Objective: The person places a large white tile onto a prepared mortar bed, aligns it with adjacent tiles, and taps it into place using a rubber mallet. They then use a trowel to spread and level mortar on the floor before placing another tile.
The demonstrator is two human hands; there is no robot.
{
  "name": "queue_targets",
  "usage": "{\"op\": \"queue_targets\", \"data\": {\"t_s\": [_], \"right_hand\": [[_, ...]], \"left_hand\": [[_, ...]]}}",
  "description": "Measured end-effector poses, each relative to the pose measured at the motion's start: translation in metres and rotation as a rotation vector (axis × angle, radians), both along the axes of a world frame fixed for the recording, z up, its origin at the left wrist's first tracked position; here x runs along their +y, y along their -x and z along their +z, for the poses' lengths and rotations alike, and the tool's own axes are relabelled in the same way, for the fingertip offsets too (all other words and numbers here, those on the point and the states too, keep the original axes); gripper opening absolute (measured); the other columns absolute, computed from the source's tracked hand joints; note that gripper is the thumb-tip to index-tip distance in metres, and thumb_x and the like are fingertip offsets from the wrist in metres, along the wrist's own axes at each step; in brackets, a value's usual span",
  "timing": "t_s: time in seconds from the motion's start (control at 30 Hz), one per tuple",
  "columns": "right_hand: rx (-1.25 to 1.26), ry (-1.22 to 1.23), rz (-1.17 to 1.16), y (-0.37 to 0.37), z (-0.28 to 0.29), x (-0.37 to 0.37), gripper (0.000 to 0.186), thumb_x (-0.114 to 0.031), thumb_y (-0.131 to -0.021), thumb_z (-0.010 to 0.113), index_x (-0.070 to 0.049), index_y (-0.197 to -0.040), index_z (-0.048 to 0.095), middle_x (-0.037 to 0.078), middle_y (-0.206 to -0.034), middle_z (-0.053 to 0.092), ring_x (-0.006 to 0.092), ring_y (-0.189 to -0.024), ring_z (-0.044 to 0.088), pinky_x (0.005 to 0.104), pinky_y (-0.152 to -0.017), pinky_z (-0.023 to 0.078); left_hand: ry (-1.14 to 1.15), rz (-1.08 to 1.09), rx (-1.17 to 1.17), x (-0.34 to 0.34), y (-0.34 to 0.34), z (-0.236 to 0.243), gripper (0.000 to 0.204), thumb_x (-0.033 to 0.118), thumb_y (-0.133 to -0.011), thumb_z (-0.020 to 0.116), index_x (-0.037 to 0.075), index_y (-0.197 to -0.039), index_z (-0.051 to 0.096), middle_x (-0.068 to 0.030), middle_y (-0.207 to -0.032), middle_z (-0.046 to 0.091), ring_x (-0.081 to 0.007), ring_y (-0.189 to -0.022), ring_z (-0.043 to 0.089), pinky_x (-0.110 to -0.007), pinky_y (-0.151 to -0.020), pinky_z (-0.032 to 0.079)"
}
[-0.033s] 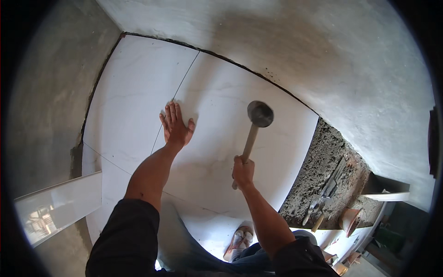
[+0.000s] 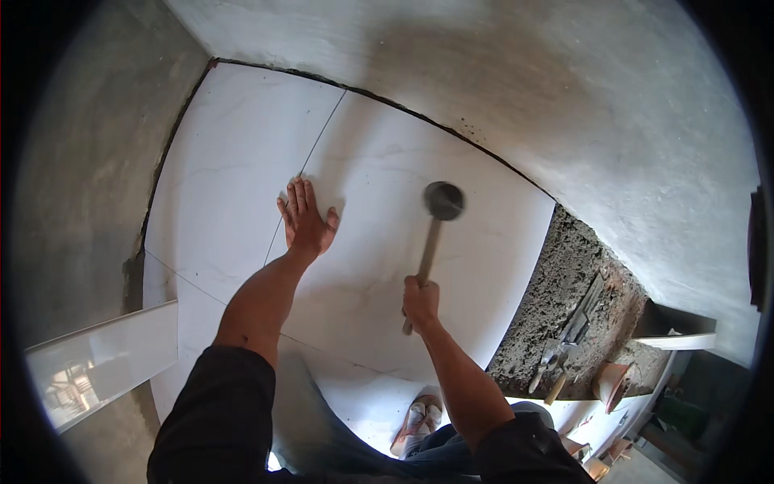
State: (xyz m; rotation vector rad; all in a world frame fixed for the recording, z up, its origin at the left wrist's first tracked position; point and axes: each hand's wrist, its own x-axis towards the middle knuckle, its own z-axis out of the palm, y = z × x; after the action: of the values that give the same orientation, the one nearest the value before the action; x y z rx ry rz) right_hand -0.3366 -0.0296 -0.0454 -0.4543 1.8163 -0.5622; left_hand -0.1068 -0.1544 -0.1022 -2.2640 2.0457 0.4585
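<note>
My left hand (image 2: 307, 222) lies flat with fingers spread on a large white floor tile (image 2: 387, 323), its fingertips by the joint with the neighbouring white tile (image 2: 234, 161). In my right hand (image 2: 421, 302) is the wooden handle of a rubber mallet (image 2: 444, 201), gripped near its lower end. The mallet's dark round head is over the right part of the same tile, slightly blurred. Whether it touches the tile I cannot tell.
Right of the tile lies a bed of rough grey mortar (image 2: 556, 258), with trowels (image 2: 576, 327) and a reddish bucket (image 2: 614, 385) on or beside it. Grey plastered walls (image 2: 500, 73) border the tiles. A glossy white panel (image 2: 105, 359) stands at the left.
The mallet has swung a little to the left, its head also slightly lower in the picture, and my right hand has shifted slightly left with it. My left hand stays on the tile.
</note>
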Motion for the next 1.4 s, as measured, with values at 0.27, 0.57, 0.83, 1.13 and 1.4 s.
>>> {"op": "queue_targets", "data": {"t_s": [0.27, 0.57, 0.83, 1.13, 1.4], "right_hand": [[0.105, 0.036, 0.037, -0.002, -0.002, 0.015, 0.034, -0.021, -0.089, 0.054, 0.004, -0.066, 0.051, 0.007, -0.052, 0.047, 0.0155, -0.051, 0.049, 0.0386, -0.05, 0.041], [0.049, 0.111, -0.096, 0.003, -0.007, 0.016, 0.034, -0.017, -0.091, 0.054, -0.004, -0.061, 0.046, -0.001, -0.053, 0.042, 0.0072, -0.05, 0.041, 0.03, -0.044, 0.032], [0.193, 0.09, -0.192, 0.034, 0.007, 0.044, 0.031, -0.023, -0.088, 0.055, 0.003, -0.07, 0.054, 0.01, -0.057, 0.052, 0.018, -0.055, 0.05, 0.0393, -0.055, 0.043], [0.446, -0.048, 0.134, 0.131, 0.015, 0.053, 0.039, -0.033, -0.088, 0.058, 0.005, -0.083, 0.067, 0.024, -0.068, 0.063, 0.0332, -0.069, 0.066, 0.0448, -0.068, 0.052], [0.323, -0.22, 0.352, 0.253, 0.013, 0.038, 0.051, -0.037, -0.091, 0.056, 0.01, -0.108, 0.063, 0.014, -0.07, 0.062, 0.0208, -0.059, 0.062, 0.0372, -0.052, 0.055]], "left_hand": [[0.213, -0.29, 0.0, -0.143, 0.02, -0.01, 0.077, 0.044, -0.096, 0.04, -0.003, -0.152, 0.015, -0.0219, -0.16, 0.012, -0.0337, -0.15, 0.007, -0.051, -0.121, 0.005], [0.248, -0.393, -0.04, -0.181, 0.013, -0.021, 0.078, 0.047, -0.095, 0.043, 0.003, -0.154, 0.016, -0.0148, -0.16, 0.017, -0.029, -0.15, 0.009, -0.05, -0.121, 0.008], [0.434, -0.294, -0.078, -0.143, 0.013, -0.039, 0.073, 0.047, -0.096, 0.044, -0.001, -0.149, 0.028, -0.0202, -0.156, 0.025, -0.0328, -0.148, 0.017, -0.055, -0.117, 0.015], [0.059, -0.12, -0.261, 0.011, 0.092, -0.019, 0.081, 0.058, -0.093, 0.039, 0.013, -0.156, 0.017, -0.014, -0.163, 0.007, -0.0413, -0.149, 0.001, -0.076, -0.106, 0.004], [0.133, -0.462, -0.127, 0.184, 0.198, -0.021, 0.078, 0.057, -0.092, 0.041, 0.014, -0.155, 0.023, -0.0181, -0.161, 0.011, -0.0468, -0.147, 0.006, -0.077, -0.105, 0.007]]}}
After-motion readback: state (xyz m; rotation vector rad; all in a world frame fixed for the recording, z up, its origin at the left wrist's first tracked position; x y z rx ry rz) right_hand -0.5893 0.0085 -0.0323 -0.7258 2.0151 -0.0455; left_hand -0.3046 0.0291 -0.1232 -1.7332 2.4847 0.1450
